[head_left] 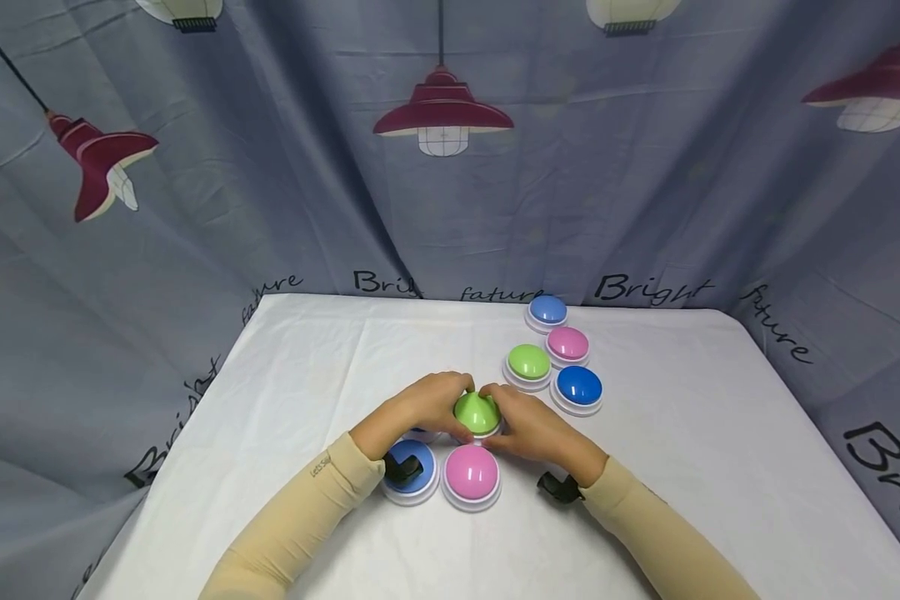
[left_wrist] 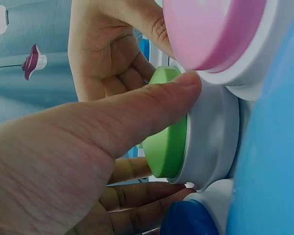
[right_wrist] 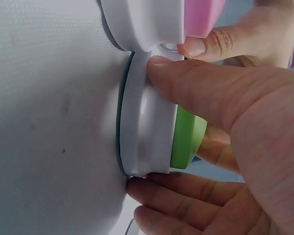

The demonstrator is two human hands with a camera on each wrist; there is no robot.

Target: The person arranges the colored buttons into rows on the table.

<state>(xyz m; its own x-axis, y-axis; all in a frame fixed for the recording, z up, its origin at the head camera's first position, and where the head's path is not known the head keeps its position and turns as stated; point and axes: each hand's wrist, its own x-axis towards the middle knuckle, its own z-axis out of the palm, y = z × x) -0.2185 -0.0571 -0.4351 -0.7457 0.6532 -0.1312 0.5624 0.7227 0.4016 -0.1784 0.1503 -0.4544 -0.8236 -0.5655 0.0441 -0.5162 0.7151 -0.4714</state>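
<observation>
Gripping the near green button (head_left: 477,414) from its two sides, the left hand (head_left: 437,405) and the right hand (head_left: 531,425) meet just below the centre of the head frame. The left hand is partly closed, its thumb across the near side and its fingers curved round the far side. The right hand is likewise partly closed; its wrist view shows the thumb on the button's white base and the fingers against the opposite side. Whether that base sits fully flat on the white cloth (head_left: 330,358) cannot be confirmed, since the hands cover much of it.

Directly below the near green button in the head frame stands the near pink button (head_left: 472,472), their bases appearing to touch. To its left is the near blue button (head_left: 411,448), overlapped by a black wrist device (head_left: 402,472). A dark blue button (left_wrist: 188,218), largely hidden beneath the left hand in the head frame, shows at the bottom of the left wrist view.

Right of centre, above the right hand, four more are noted: a light blue button (head_left: 548,309) uppermost, a far pink button (head_left: 567,343) below it, a far green button (head_left: 528,362) to the left and a deep blue button (head_left: 579,385) lowest. A grey-blue curtain (head_left: 270,208) printed with red lamps (head_left: 442,108) fills the upper frame.
</observation>
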